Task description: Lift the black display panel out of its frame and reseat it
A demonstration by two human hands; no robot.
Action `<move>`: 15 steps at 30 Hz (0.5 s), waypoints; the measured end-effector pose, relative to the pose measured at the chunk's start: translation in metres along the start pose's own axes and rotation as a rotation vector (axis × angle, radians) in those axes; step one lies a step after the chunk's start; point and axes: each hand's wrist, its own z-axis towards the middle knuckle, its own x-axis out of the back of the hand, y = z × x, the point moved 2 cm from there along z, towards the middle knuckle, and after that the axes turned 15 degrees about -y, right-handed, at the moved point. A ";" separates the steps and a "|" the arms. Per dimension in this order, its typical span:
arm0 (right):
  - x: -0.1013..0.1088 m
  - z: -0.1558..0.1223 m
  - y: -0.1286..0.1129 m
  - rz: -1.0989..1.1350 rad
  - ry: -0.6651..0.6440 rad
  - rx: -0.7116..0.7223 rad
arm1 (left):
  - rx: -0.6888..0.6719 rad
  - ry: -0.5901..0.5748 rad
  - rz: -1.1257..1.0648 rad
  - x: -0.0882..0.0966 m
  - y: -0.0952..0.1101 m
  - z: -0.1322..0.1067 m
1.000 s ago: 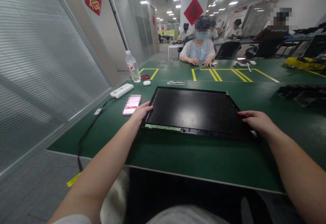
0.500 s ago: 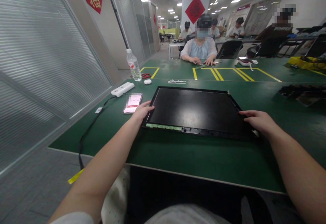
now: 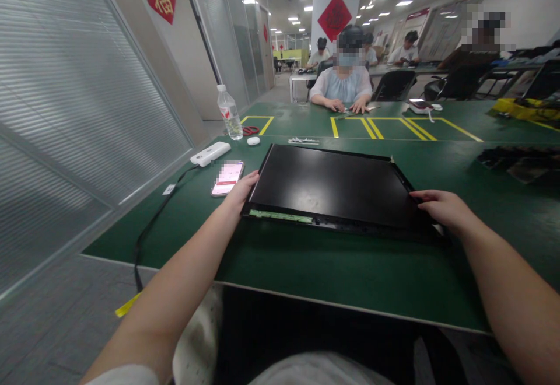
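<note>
A black flat display panel (image 3: 332, 186) lies in a black frame on the green table (image 3: 332, 268) in front of me. Its far edge is raised a little above the frame, while the near edge with a green strip stays low. My left hand (image 3: 240, 191) grips the panel's left edge, fingers curled round it. My right hand (image 3: 440, 207) holds the right edge, thumb on top.
A phone (image 3: 227, 177), a white power bank (image 3: 210, 153) with a black cable, a water bottle (image 3: 228, 113), a small white object and some screws lie beyond the panel's left side. Dark parts sit at the right (image 3: 520, 163). A person (image 3: 345, 84) works across the table.
The panel's far edge has come up out of the frame, tilting toward me. Both hands keep their places on the side edges.
</note>
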 end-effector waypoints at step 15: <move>-0.001 -0.002 -0.001 0.014 0.000 -0.008 | 0.001 0.006 0.178 -0.009 0.005 -0.011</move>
